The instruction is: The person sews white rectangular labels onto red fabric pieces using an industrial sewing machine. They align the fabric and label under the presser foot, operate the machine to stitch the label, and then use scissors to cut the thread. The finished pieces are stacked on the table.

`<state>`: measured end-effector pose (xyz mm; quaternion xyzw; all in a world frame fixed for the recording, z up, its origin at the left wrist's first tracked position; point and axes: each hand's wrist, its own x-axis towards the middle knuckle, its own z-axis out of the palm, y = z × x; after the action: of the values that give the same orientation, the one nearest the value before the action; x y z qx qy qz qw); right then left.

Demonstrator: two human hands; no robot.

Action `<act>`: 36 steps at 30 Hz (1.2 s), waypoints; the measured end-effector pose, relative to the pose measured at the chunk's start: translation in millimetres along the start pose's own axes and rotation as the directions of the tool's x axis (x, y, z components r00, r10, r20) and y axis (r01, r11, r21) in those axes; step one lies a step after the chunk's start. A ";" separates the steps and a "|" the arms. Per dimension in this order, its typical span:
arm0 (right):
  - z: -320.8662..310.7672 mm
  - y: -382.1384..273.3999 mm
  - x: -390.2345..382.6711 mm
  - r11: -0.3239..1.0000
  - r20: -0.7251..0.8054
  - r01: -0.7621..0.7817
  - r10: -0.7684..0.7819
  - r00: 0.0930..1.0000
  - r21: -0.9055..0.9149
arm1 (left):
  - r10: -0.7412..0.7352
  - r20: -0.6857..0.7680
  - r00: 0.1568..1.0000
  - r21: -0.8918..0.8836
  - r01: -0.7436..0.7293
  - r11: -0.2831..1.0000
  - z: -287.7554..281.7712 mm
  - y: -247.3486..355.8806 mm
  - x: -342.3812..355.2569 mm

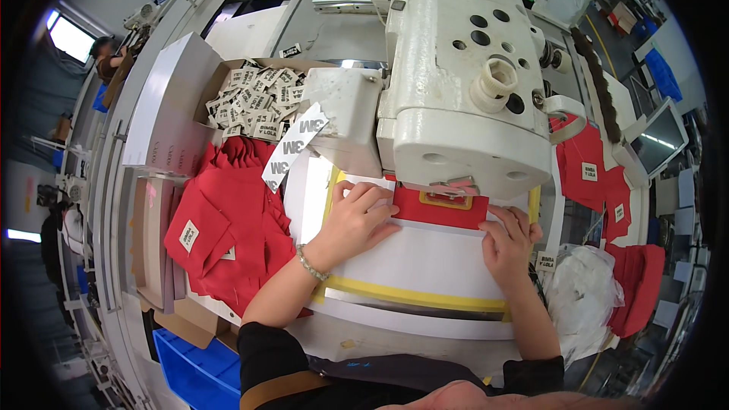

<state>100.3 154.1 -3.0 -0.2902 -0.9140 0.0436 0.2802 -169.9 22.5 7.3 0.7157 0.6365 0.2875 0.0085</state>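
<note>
Left hand (pixel 355 222) and right hand (pixel 507 239) flank red fabric (pixel 434 216).

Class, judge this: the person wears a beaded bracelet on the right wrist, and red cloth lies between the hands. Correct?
No: the head view shows the beaded bracelet on the left wrist, not the right. Red cloth does lie between the left hand and the right hand.

Red cloth (pixel 440 216), white sewing machine (pixel 456 99)
</note>
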 end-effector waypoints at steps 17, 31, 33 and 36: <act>3.4 3.6 -3.3 0.992 -0.024 0.104 -0.106 0.994 -0.076 | 0.050 0.046 0.998 0.170 -0.058 0.984 4.1 6.2 -0.7; 4.3 1.3 -4.8 0.992 -0.022 0.109 -0.110 0.994 -0.060 | 0.036 0.098 0.995 0.220 -0.057 0.974 1.4 12.3 0.8; -1.6 -1.5 -3.7 0.993 0.008 0.095 -0.095 0.995 -0.065 | 0.042 0.099 0.994 0.222 -0.063 0.973 3.3 12.8 2.1; -27.2 4.5 2.5 0.995 0.077 -0.007 0.015 0.997 -0.103 | 0.046 0.095 0.994 0.217 -0.065 0.974 5.0 11.5 2.3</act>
<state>115.6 157.0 20.0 -0.3075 -0.9236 0.0094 0.2288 -157.3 24.2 8.4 0.7418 0.6431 0.1832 -0.0504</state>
